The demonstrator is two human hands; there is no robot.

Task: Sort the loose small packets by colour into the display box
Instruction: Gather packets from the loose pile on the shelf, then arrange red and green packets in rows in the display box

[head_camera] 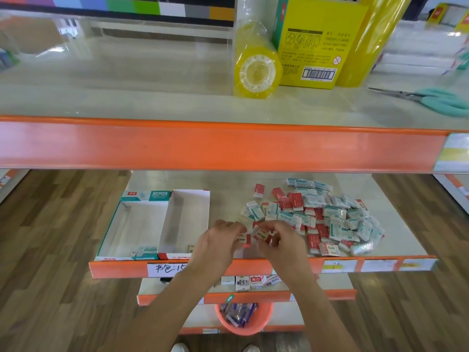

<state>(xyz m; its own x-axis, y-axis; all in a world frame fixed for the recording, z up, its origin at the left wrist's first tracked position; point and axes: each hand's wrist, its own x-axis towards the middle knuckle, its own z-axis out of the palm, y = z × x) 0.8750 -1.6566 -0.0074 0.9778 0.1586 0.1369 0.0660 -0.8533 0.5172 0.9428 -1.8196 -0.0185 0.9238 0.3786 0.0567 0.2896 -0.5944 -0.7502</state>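
Both hands meet over the near edge of the middle shelf (253, 184), just right of the display box (162, 224). The left hand (218, 240) has its fingers curled around a red-and-white packet (244, 240), pinching it at the fingertips. The right hand (281, 240) is likewise curled, gripping another red-and-white packet (261, 235) between thumb and fingers; the two packets sit just beside each other, nearly touching.

The display box lies flat on the left part of the shelf, split into two open compartments. The left compartment (134, 222), with teal trim, holds one teal-and-white packet (146, 251) at its near end. The right compartment (185, 219), with red trim at its near edge, has a packet (190, 248) lying in its near right corner, partly hidden by the left hand.

To the right of the hands, the pile of loose packets (319, 217) spreads over the shelf, red-and-white ones mixed with teal-and-white ones, some stacked on others.

On the upper shelf (127, 97), far from the hands, stand a yellow tape roll (256, 67), a yellow carton (314, 47) just beside it, and teal-handled scissors (431, 99) at the right. Below the middle shelf, a lower shelf carries a few more small boxes (243, 282), and an orange basket (243, 317) sits under that, with small wrapped items inside.
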